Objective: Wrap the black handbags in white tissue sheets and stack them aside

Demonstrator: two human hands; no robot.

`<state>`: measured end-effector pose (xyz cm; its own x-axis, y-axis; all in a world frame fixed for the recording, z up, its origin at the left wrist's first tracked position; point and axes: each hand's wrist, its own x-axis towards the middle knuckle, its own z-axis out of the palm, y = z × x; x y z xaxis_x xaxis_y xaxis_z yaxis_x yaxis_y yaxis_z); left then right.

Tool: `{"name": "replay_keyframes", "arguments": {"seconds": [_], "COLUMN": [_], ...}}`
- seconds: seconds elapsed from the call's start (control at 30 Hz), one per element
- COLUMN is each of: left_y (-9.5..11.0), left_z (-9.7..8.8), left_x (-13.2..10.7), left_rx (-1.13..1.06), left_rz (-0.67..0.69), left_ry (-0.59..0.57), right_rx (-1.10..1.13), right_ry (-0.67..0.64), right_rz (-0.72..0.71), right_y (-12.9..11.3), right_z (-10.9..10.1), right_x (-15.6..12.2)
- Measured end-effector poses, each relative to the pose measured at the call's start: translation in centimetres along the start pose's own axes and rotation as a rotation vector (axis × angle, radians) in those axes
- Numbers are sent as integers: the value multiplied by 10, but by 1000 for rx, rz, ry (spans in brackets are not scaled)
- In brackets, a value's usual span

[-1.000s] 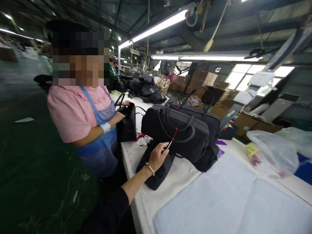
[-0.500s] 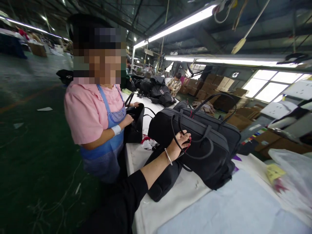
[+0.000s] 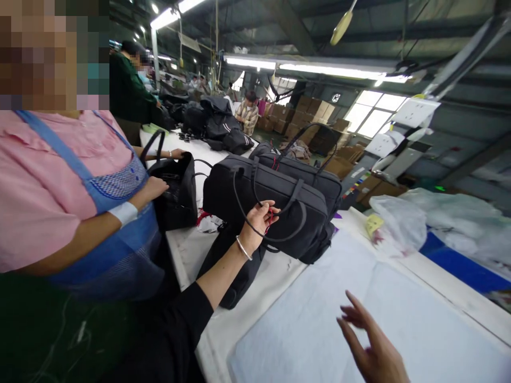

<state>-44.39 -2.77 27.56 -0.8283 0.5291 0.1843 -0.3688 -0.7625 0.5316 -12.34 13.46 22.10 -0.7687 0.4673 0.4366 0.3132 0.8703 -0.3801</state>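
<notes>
Several black handbags stand close together on the white table. My left hand (image 3: 258,226), with a silver bangle at the wrist, reaches to the front black handbag (image 3: 227,186). Its fingers are closed at one of the bag's thin loop handles (image 3: 297,191), where a red cord (image 3: 271,219) shows among them. Another black handbag (image 3: 303,175) is right behind, with its own red cord. A dark bag (image 3: 243,271) lies under my left forearm. My right hand (image 3: 371,346) is at the lower right, fingers apart and holding nothing, above a pale blue sheet (image 3: 303,330).
At the left, a co-worker in a blue apron (image 3: 120,250) handles a black bag (image 3: 175,191). More black bags (image 3: 215,122) are heaped farther back on the table. Clear plastic bags (image 3: 399,223) lie at the right, near a post with power sockets (image 3: 415,114).
My view has swung right and moved closer to the co-worker. My right hand has come into view at the lower right. My left hand stays at the same handbag's handle.
</notes>
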Motion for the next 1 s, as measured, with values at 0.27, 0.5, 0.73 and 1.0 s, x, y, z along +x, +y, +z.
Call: {"name": "replay_keyframes", "arguments": {"seconds": [0.27,0.5,0.73,1.0], "left_y": [-3,2,0,-13], "left_z": [-6,-18,-35,-56], "left_x": [-16,-33,-62,-86], "left_rx": [4,-10,45,118], "left_rz": [12,-35,-72,-284], "left_ry": [41,75,125,242], "right_rx": [-280,150,23,88], "right_ry": [-100,-97,-99,-330], "right_rz": [-633,-285,-253,92], "right_y": [-131,-183,-171,-96], "right_z": [9,-9,-15,38], "right_x": [173,229,325,320]}}
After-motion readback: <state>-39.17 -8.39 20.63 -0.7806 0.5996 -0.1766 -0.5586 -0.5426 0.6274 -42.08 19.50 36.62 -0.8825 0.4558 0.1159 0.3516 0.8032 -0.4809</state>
